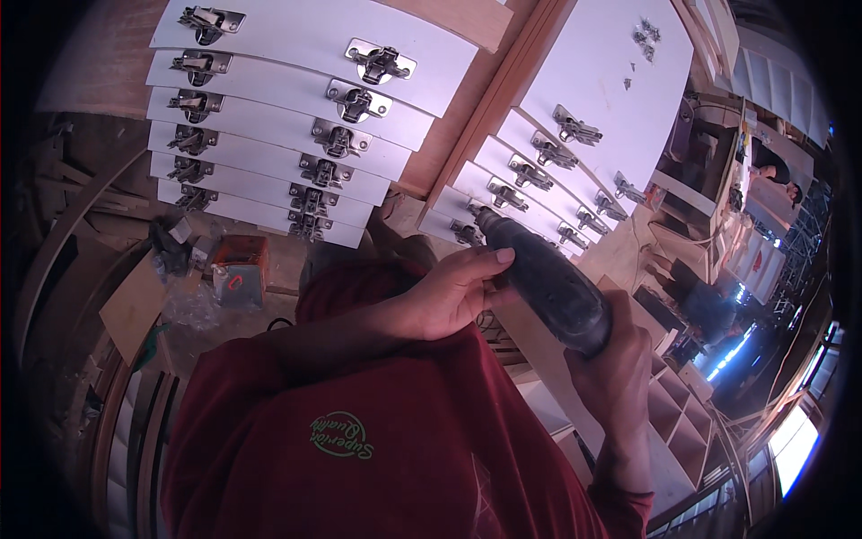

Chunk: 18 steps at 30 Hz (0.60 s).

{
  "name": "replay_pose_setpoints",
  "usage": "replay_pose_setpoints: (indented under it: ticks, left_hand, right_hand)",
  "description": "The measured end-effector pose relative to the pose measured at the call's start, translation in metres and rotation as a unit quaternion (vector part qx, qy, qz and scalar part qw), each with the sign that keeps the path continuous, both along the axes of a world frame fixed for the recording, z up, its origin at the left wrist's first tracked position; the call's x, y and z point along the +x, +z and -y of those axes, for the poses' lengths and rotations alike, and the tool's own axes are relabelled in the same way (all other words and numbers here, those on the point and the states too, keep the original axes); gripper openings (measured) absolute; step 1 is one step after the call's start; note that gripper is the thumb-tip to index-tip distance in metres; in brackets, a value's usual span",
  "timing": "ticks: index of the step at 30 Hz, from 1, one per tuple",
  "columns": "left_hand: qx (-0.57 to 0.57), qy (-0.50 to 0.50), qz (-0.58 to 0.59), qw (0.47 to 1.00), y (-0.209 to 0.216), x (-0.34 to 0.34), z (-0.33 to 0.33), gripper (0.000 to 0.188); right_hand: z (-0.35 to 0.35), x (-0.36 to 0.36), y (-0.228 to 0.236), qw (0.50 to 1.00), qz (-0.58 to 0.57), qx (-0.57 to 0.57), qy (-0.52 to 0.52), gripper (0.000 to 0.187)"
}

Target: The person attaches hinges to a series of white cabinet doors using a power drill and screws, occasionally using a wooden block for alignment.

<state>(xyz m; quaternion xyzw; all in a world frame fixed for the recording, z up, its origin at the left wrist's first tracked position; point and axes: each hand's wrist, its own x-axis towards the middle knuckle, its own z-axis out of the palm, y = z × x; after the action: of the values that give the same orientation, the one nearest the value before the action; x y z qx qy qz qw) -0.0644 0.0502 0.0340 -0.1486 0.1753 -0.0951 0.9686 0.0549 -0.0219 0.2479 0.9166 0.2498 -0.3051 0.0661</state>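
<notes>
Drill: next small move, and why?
Probably steady the drill and square its tip to the hinge beside it before pressing: the right hand grips the rear, the left hand is at the front, and the tip appears right by that hinge. Actual contact is too small to tell.
</notes>
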Motion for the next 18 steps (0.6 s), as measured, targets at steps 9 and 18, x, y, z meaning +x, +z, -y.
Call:
replay_pose_setpoints:
  ticks: [9, 18]
  left_hand:
    - [0.115, -0.040, 0.008, 0.992, -0.014, -0.021, -0.011, 0.031]
    - [0.812, 0.091, -0.012, 0.576, 0.040, 0.074, -0.099, 0.022]
  right_hand:
    - [0.005, 0.017, 0.004, 0.991, 0.027, 0.038, 0.124, 0.047]
    - [0.090, 0.004, 0.032, 0.968, -0.027, 0.245, -0.050, 0.058]
